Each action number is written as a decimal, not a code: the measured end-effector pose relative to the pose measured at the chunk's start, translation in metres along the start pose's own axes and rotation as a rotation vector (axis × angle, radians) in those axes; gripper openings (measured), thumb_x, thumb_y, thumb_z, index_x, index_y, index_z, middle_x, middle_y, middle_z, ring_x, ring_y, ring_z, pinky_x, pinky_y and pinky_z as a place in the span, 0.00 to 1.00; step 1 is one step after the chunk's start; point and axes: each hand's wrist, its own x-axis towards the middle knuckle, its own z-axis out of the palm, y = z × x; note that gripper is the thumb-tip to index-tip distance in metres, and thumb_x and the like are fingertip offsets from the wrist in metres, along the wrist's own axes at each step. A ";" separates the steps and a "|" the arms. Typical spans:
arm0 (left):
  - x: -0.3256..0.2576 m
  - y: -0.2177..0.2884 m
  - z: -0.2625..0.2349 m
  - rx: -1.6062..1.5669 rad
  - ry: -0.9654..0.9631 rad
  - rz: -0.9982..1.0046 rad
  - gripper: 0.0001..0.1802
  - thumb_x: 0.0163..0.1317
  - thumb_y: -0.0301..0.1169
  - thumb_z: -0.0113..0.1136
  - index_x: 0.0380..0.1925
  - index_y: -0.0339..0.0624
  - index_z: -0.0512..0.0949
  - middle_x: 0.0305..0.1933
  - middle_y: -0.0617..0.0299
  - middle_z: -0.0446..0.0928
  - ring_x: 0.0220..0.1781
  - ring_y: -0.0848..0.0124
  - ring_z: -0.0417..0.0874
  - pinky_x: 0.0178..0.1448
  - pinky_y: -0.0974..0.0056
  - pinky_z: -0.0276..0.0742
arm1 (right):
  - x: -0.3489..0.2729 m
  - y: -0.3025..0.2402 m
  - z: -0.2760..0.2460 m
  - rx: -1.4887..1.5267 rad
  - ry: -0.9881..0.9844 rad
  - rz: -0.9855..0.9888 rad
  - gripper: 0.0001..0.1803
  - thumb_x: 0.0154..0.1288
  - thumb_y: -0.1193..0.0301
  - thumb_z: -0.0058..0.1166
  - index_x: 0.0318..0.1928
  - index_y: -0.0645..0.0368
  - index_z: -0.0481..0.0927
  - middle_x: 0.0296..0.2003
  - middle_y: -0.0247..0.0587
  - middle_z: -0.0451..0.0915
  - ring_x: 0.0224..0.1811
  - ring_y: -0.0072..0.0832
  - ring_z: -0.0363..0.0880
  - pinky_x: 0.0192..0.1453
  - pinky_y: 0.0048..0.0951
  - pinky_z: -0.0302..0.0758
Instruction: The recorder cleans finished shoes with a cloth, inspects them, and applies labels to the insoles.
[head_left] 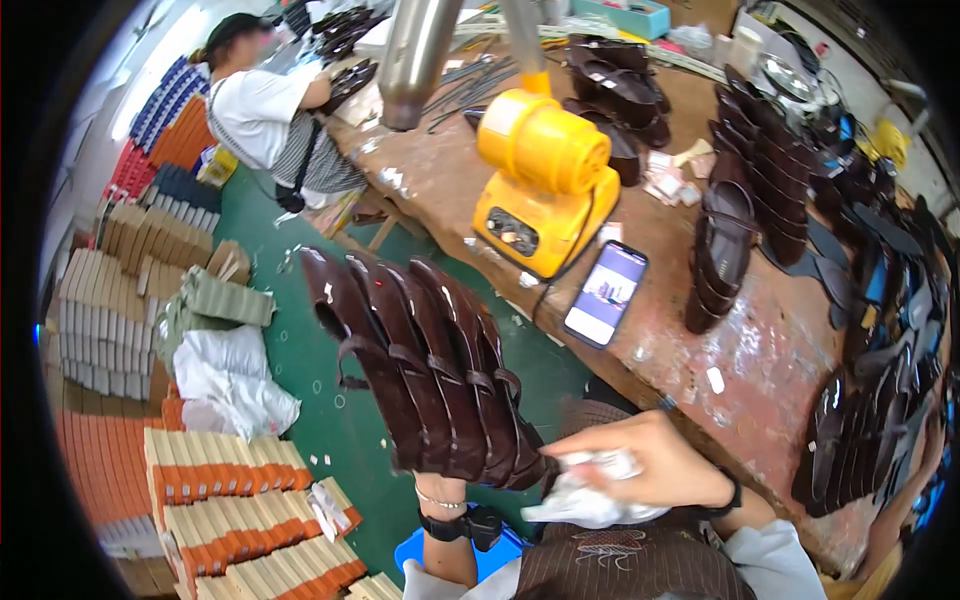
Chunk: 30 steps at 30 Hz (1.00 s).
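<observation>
My left hand (440,488) is mostly hidden behind a fanned stack of dark brown sandals (420,360), which it holds up over the green floor. Only its wrist, with a thin bracelet and a black watch, shows below the stack. My right hand (650,460) holds a crumpled white cloth or paper (590,492) and presses it against the lower right edge of the stack.
A worn brown workbench (780,350) carries a yellow machine (545,180), a smartphone (606,293) and rows of dark sandals (760,170). Another person (265,110) works at the bench's far end. Stacked boxes (240,510) and a white bag (225,375) lie on the floor at left.
</observation>
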 end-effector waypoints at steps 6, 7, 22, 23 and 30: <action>0.089 0.052 0.017 -0.736 -0.166 -0.347 0.23 0.72 0.40 0.46 0.61 0.40 0.70 0.64 0.53 0.72 0.64 0.55 0.73 0.68 0.49 0.68 | -0.066 0.006 -0.077 0.226 0.693 0.458 0.12 0.60 0.70 0.60 0.40 0.65 0.84 0.34 0.39 0.84 0.34 0.20 0.80 0.40 0.21 0.75; 0.100 0.055 0.025 -1.629 -0.156 -0.632 0.23 0.72 0.41 0.45 0.61 0.40 0.70 0.64 0.53 0.72 0.63 0.54 0.74 0.68 0.47 0.69 | -0.073 0.009 -0.082 0.236 0.797 0.464 0.13 0.59 0.67 0.61 0.39 0.65 0.83 0.32 0.40 0.84 0.33 0.20 0.79 0.39 0.21 0.74; 0.188 0.092 0.056 -1.680 -0.237 -0.629 0.27 0.72 0.48 0.43 0.64 0.45 0.68 0.66 0.55 0.71 0.64 0.57 0.73 0.68 0.47 0.68 | -0.096 0.042 -0.124 0.310 1.244 0.439 0.18 0.63 0.61 0.58 0.44 0.62 0.74 0.29 0.41 0.78 0.31 0.26 0.79 0.38 0.25 0.75; 0.192 0.095 0.057 -1.620 -0.222 -0.632 0.27 0.72 0.48 0.43 0.64 0.45 0.67 0.66 0.55 0.70 0.65 0.57 0.73 0.69 0.47 0.68 | -0.095 0.042 -0.126 0.315 1.239 0.436 0.18 0.63 0.61 0.58 0.44 0.62 0.74 0.29 0.41 0.78 0.31 0.26 0.79 0.38 0.25 0.75; 0.214 0.119 0.066 -1.465 -0.143 -0.560 0.28 0.70 0.50 0.45 0.63 0.46 0.69 0.65 0.56 0.71 0.64 0.57 0.73 0.68 0.47 0.69 | -0.098 0.047 -0.130 0.311 1.280 0.442 0.18 0.62 0.62 0.59 0.44 0.63 0.75 0.31 0.40 0.79 0.31 0.26 0.79 0.37 0.25 0.75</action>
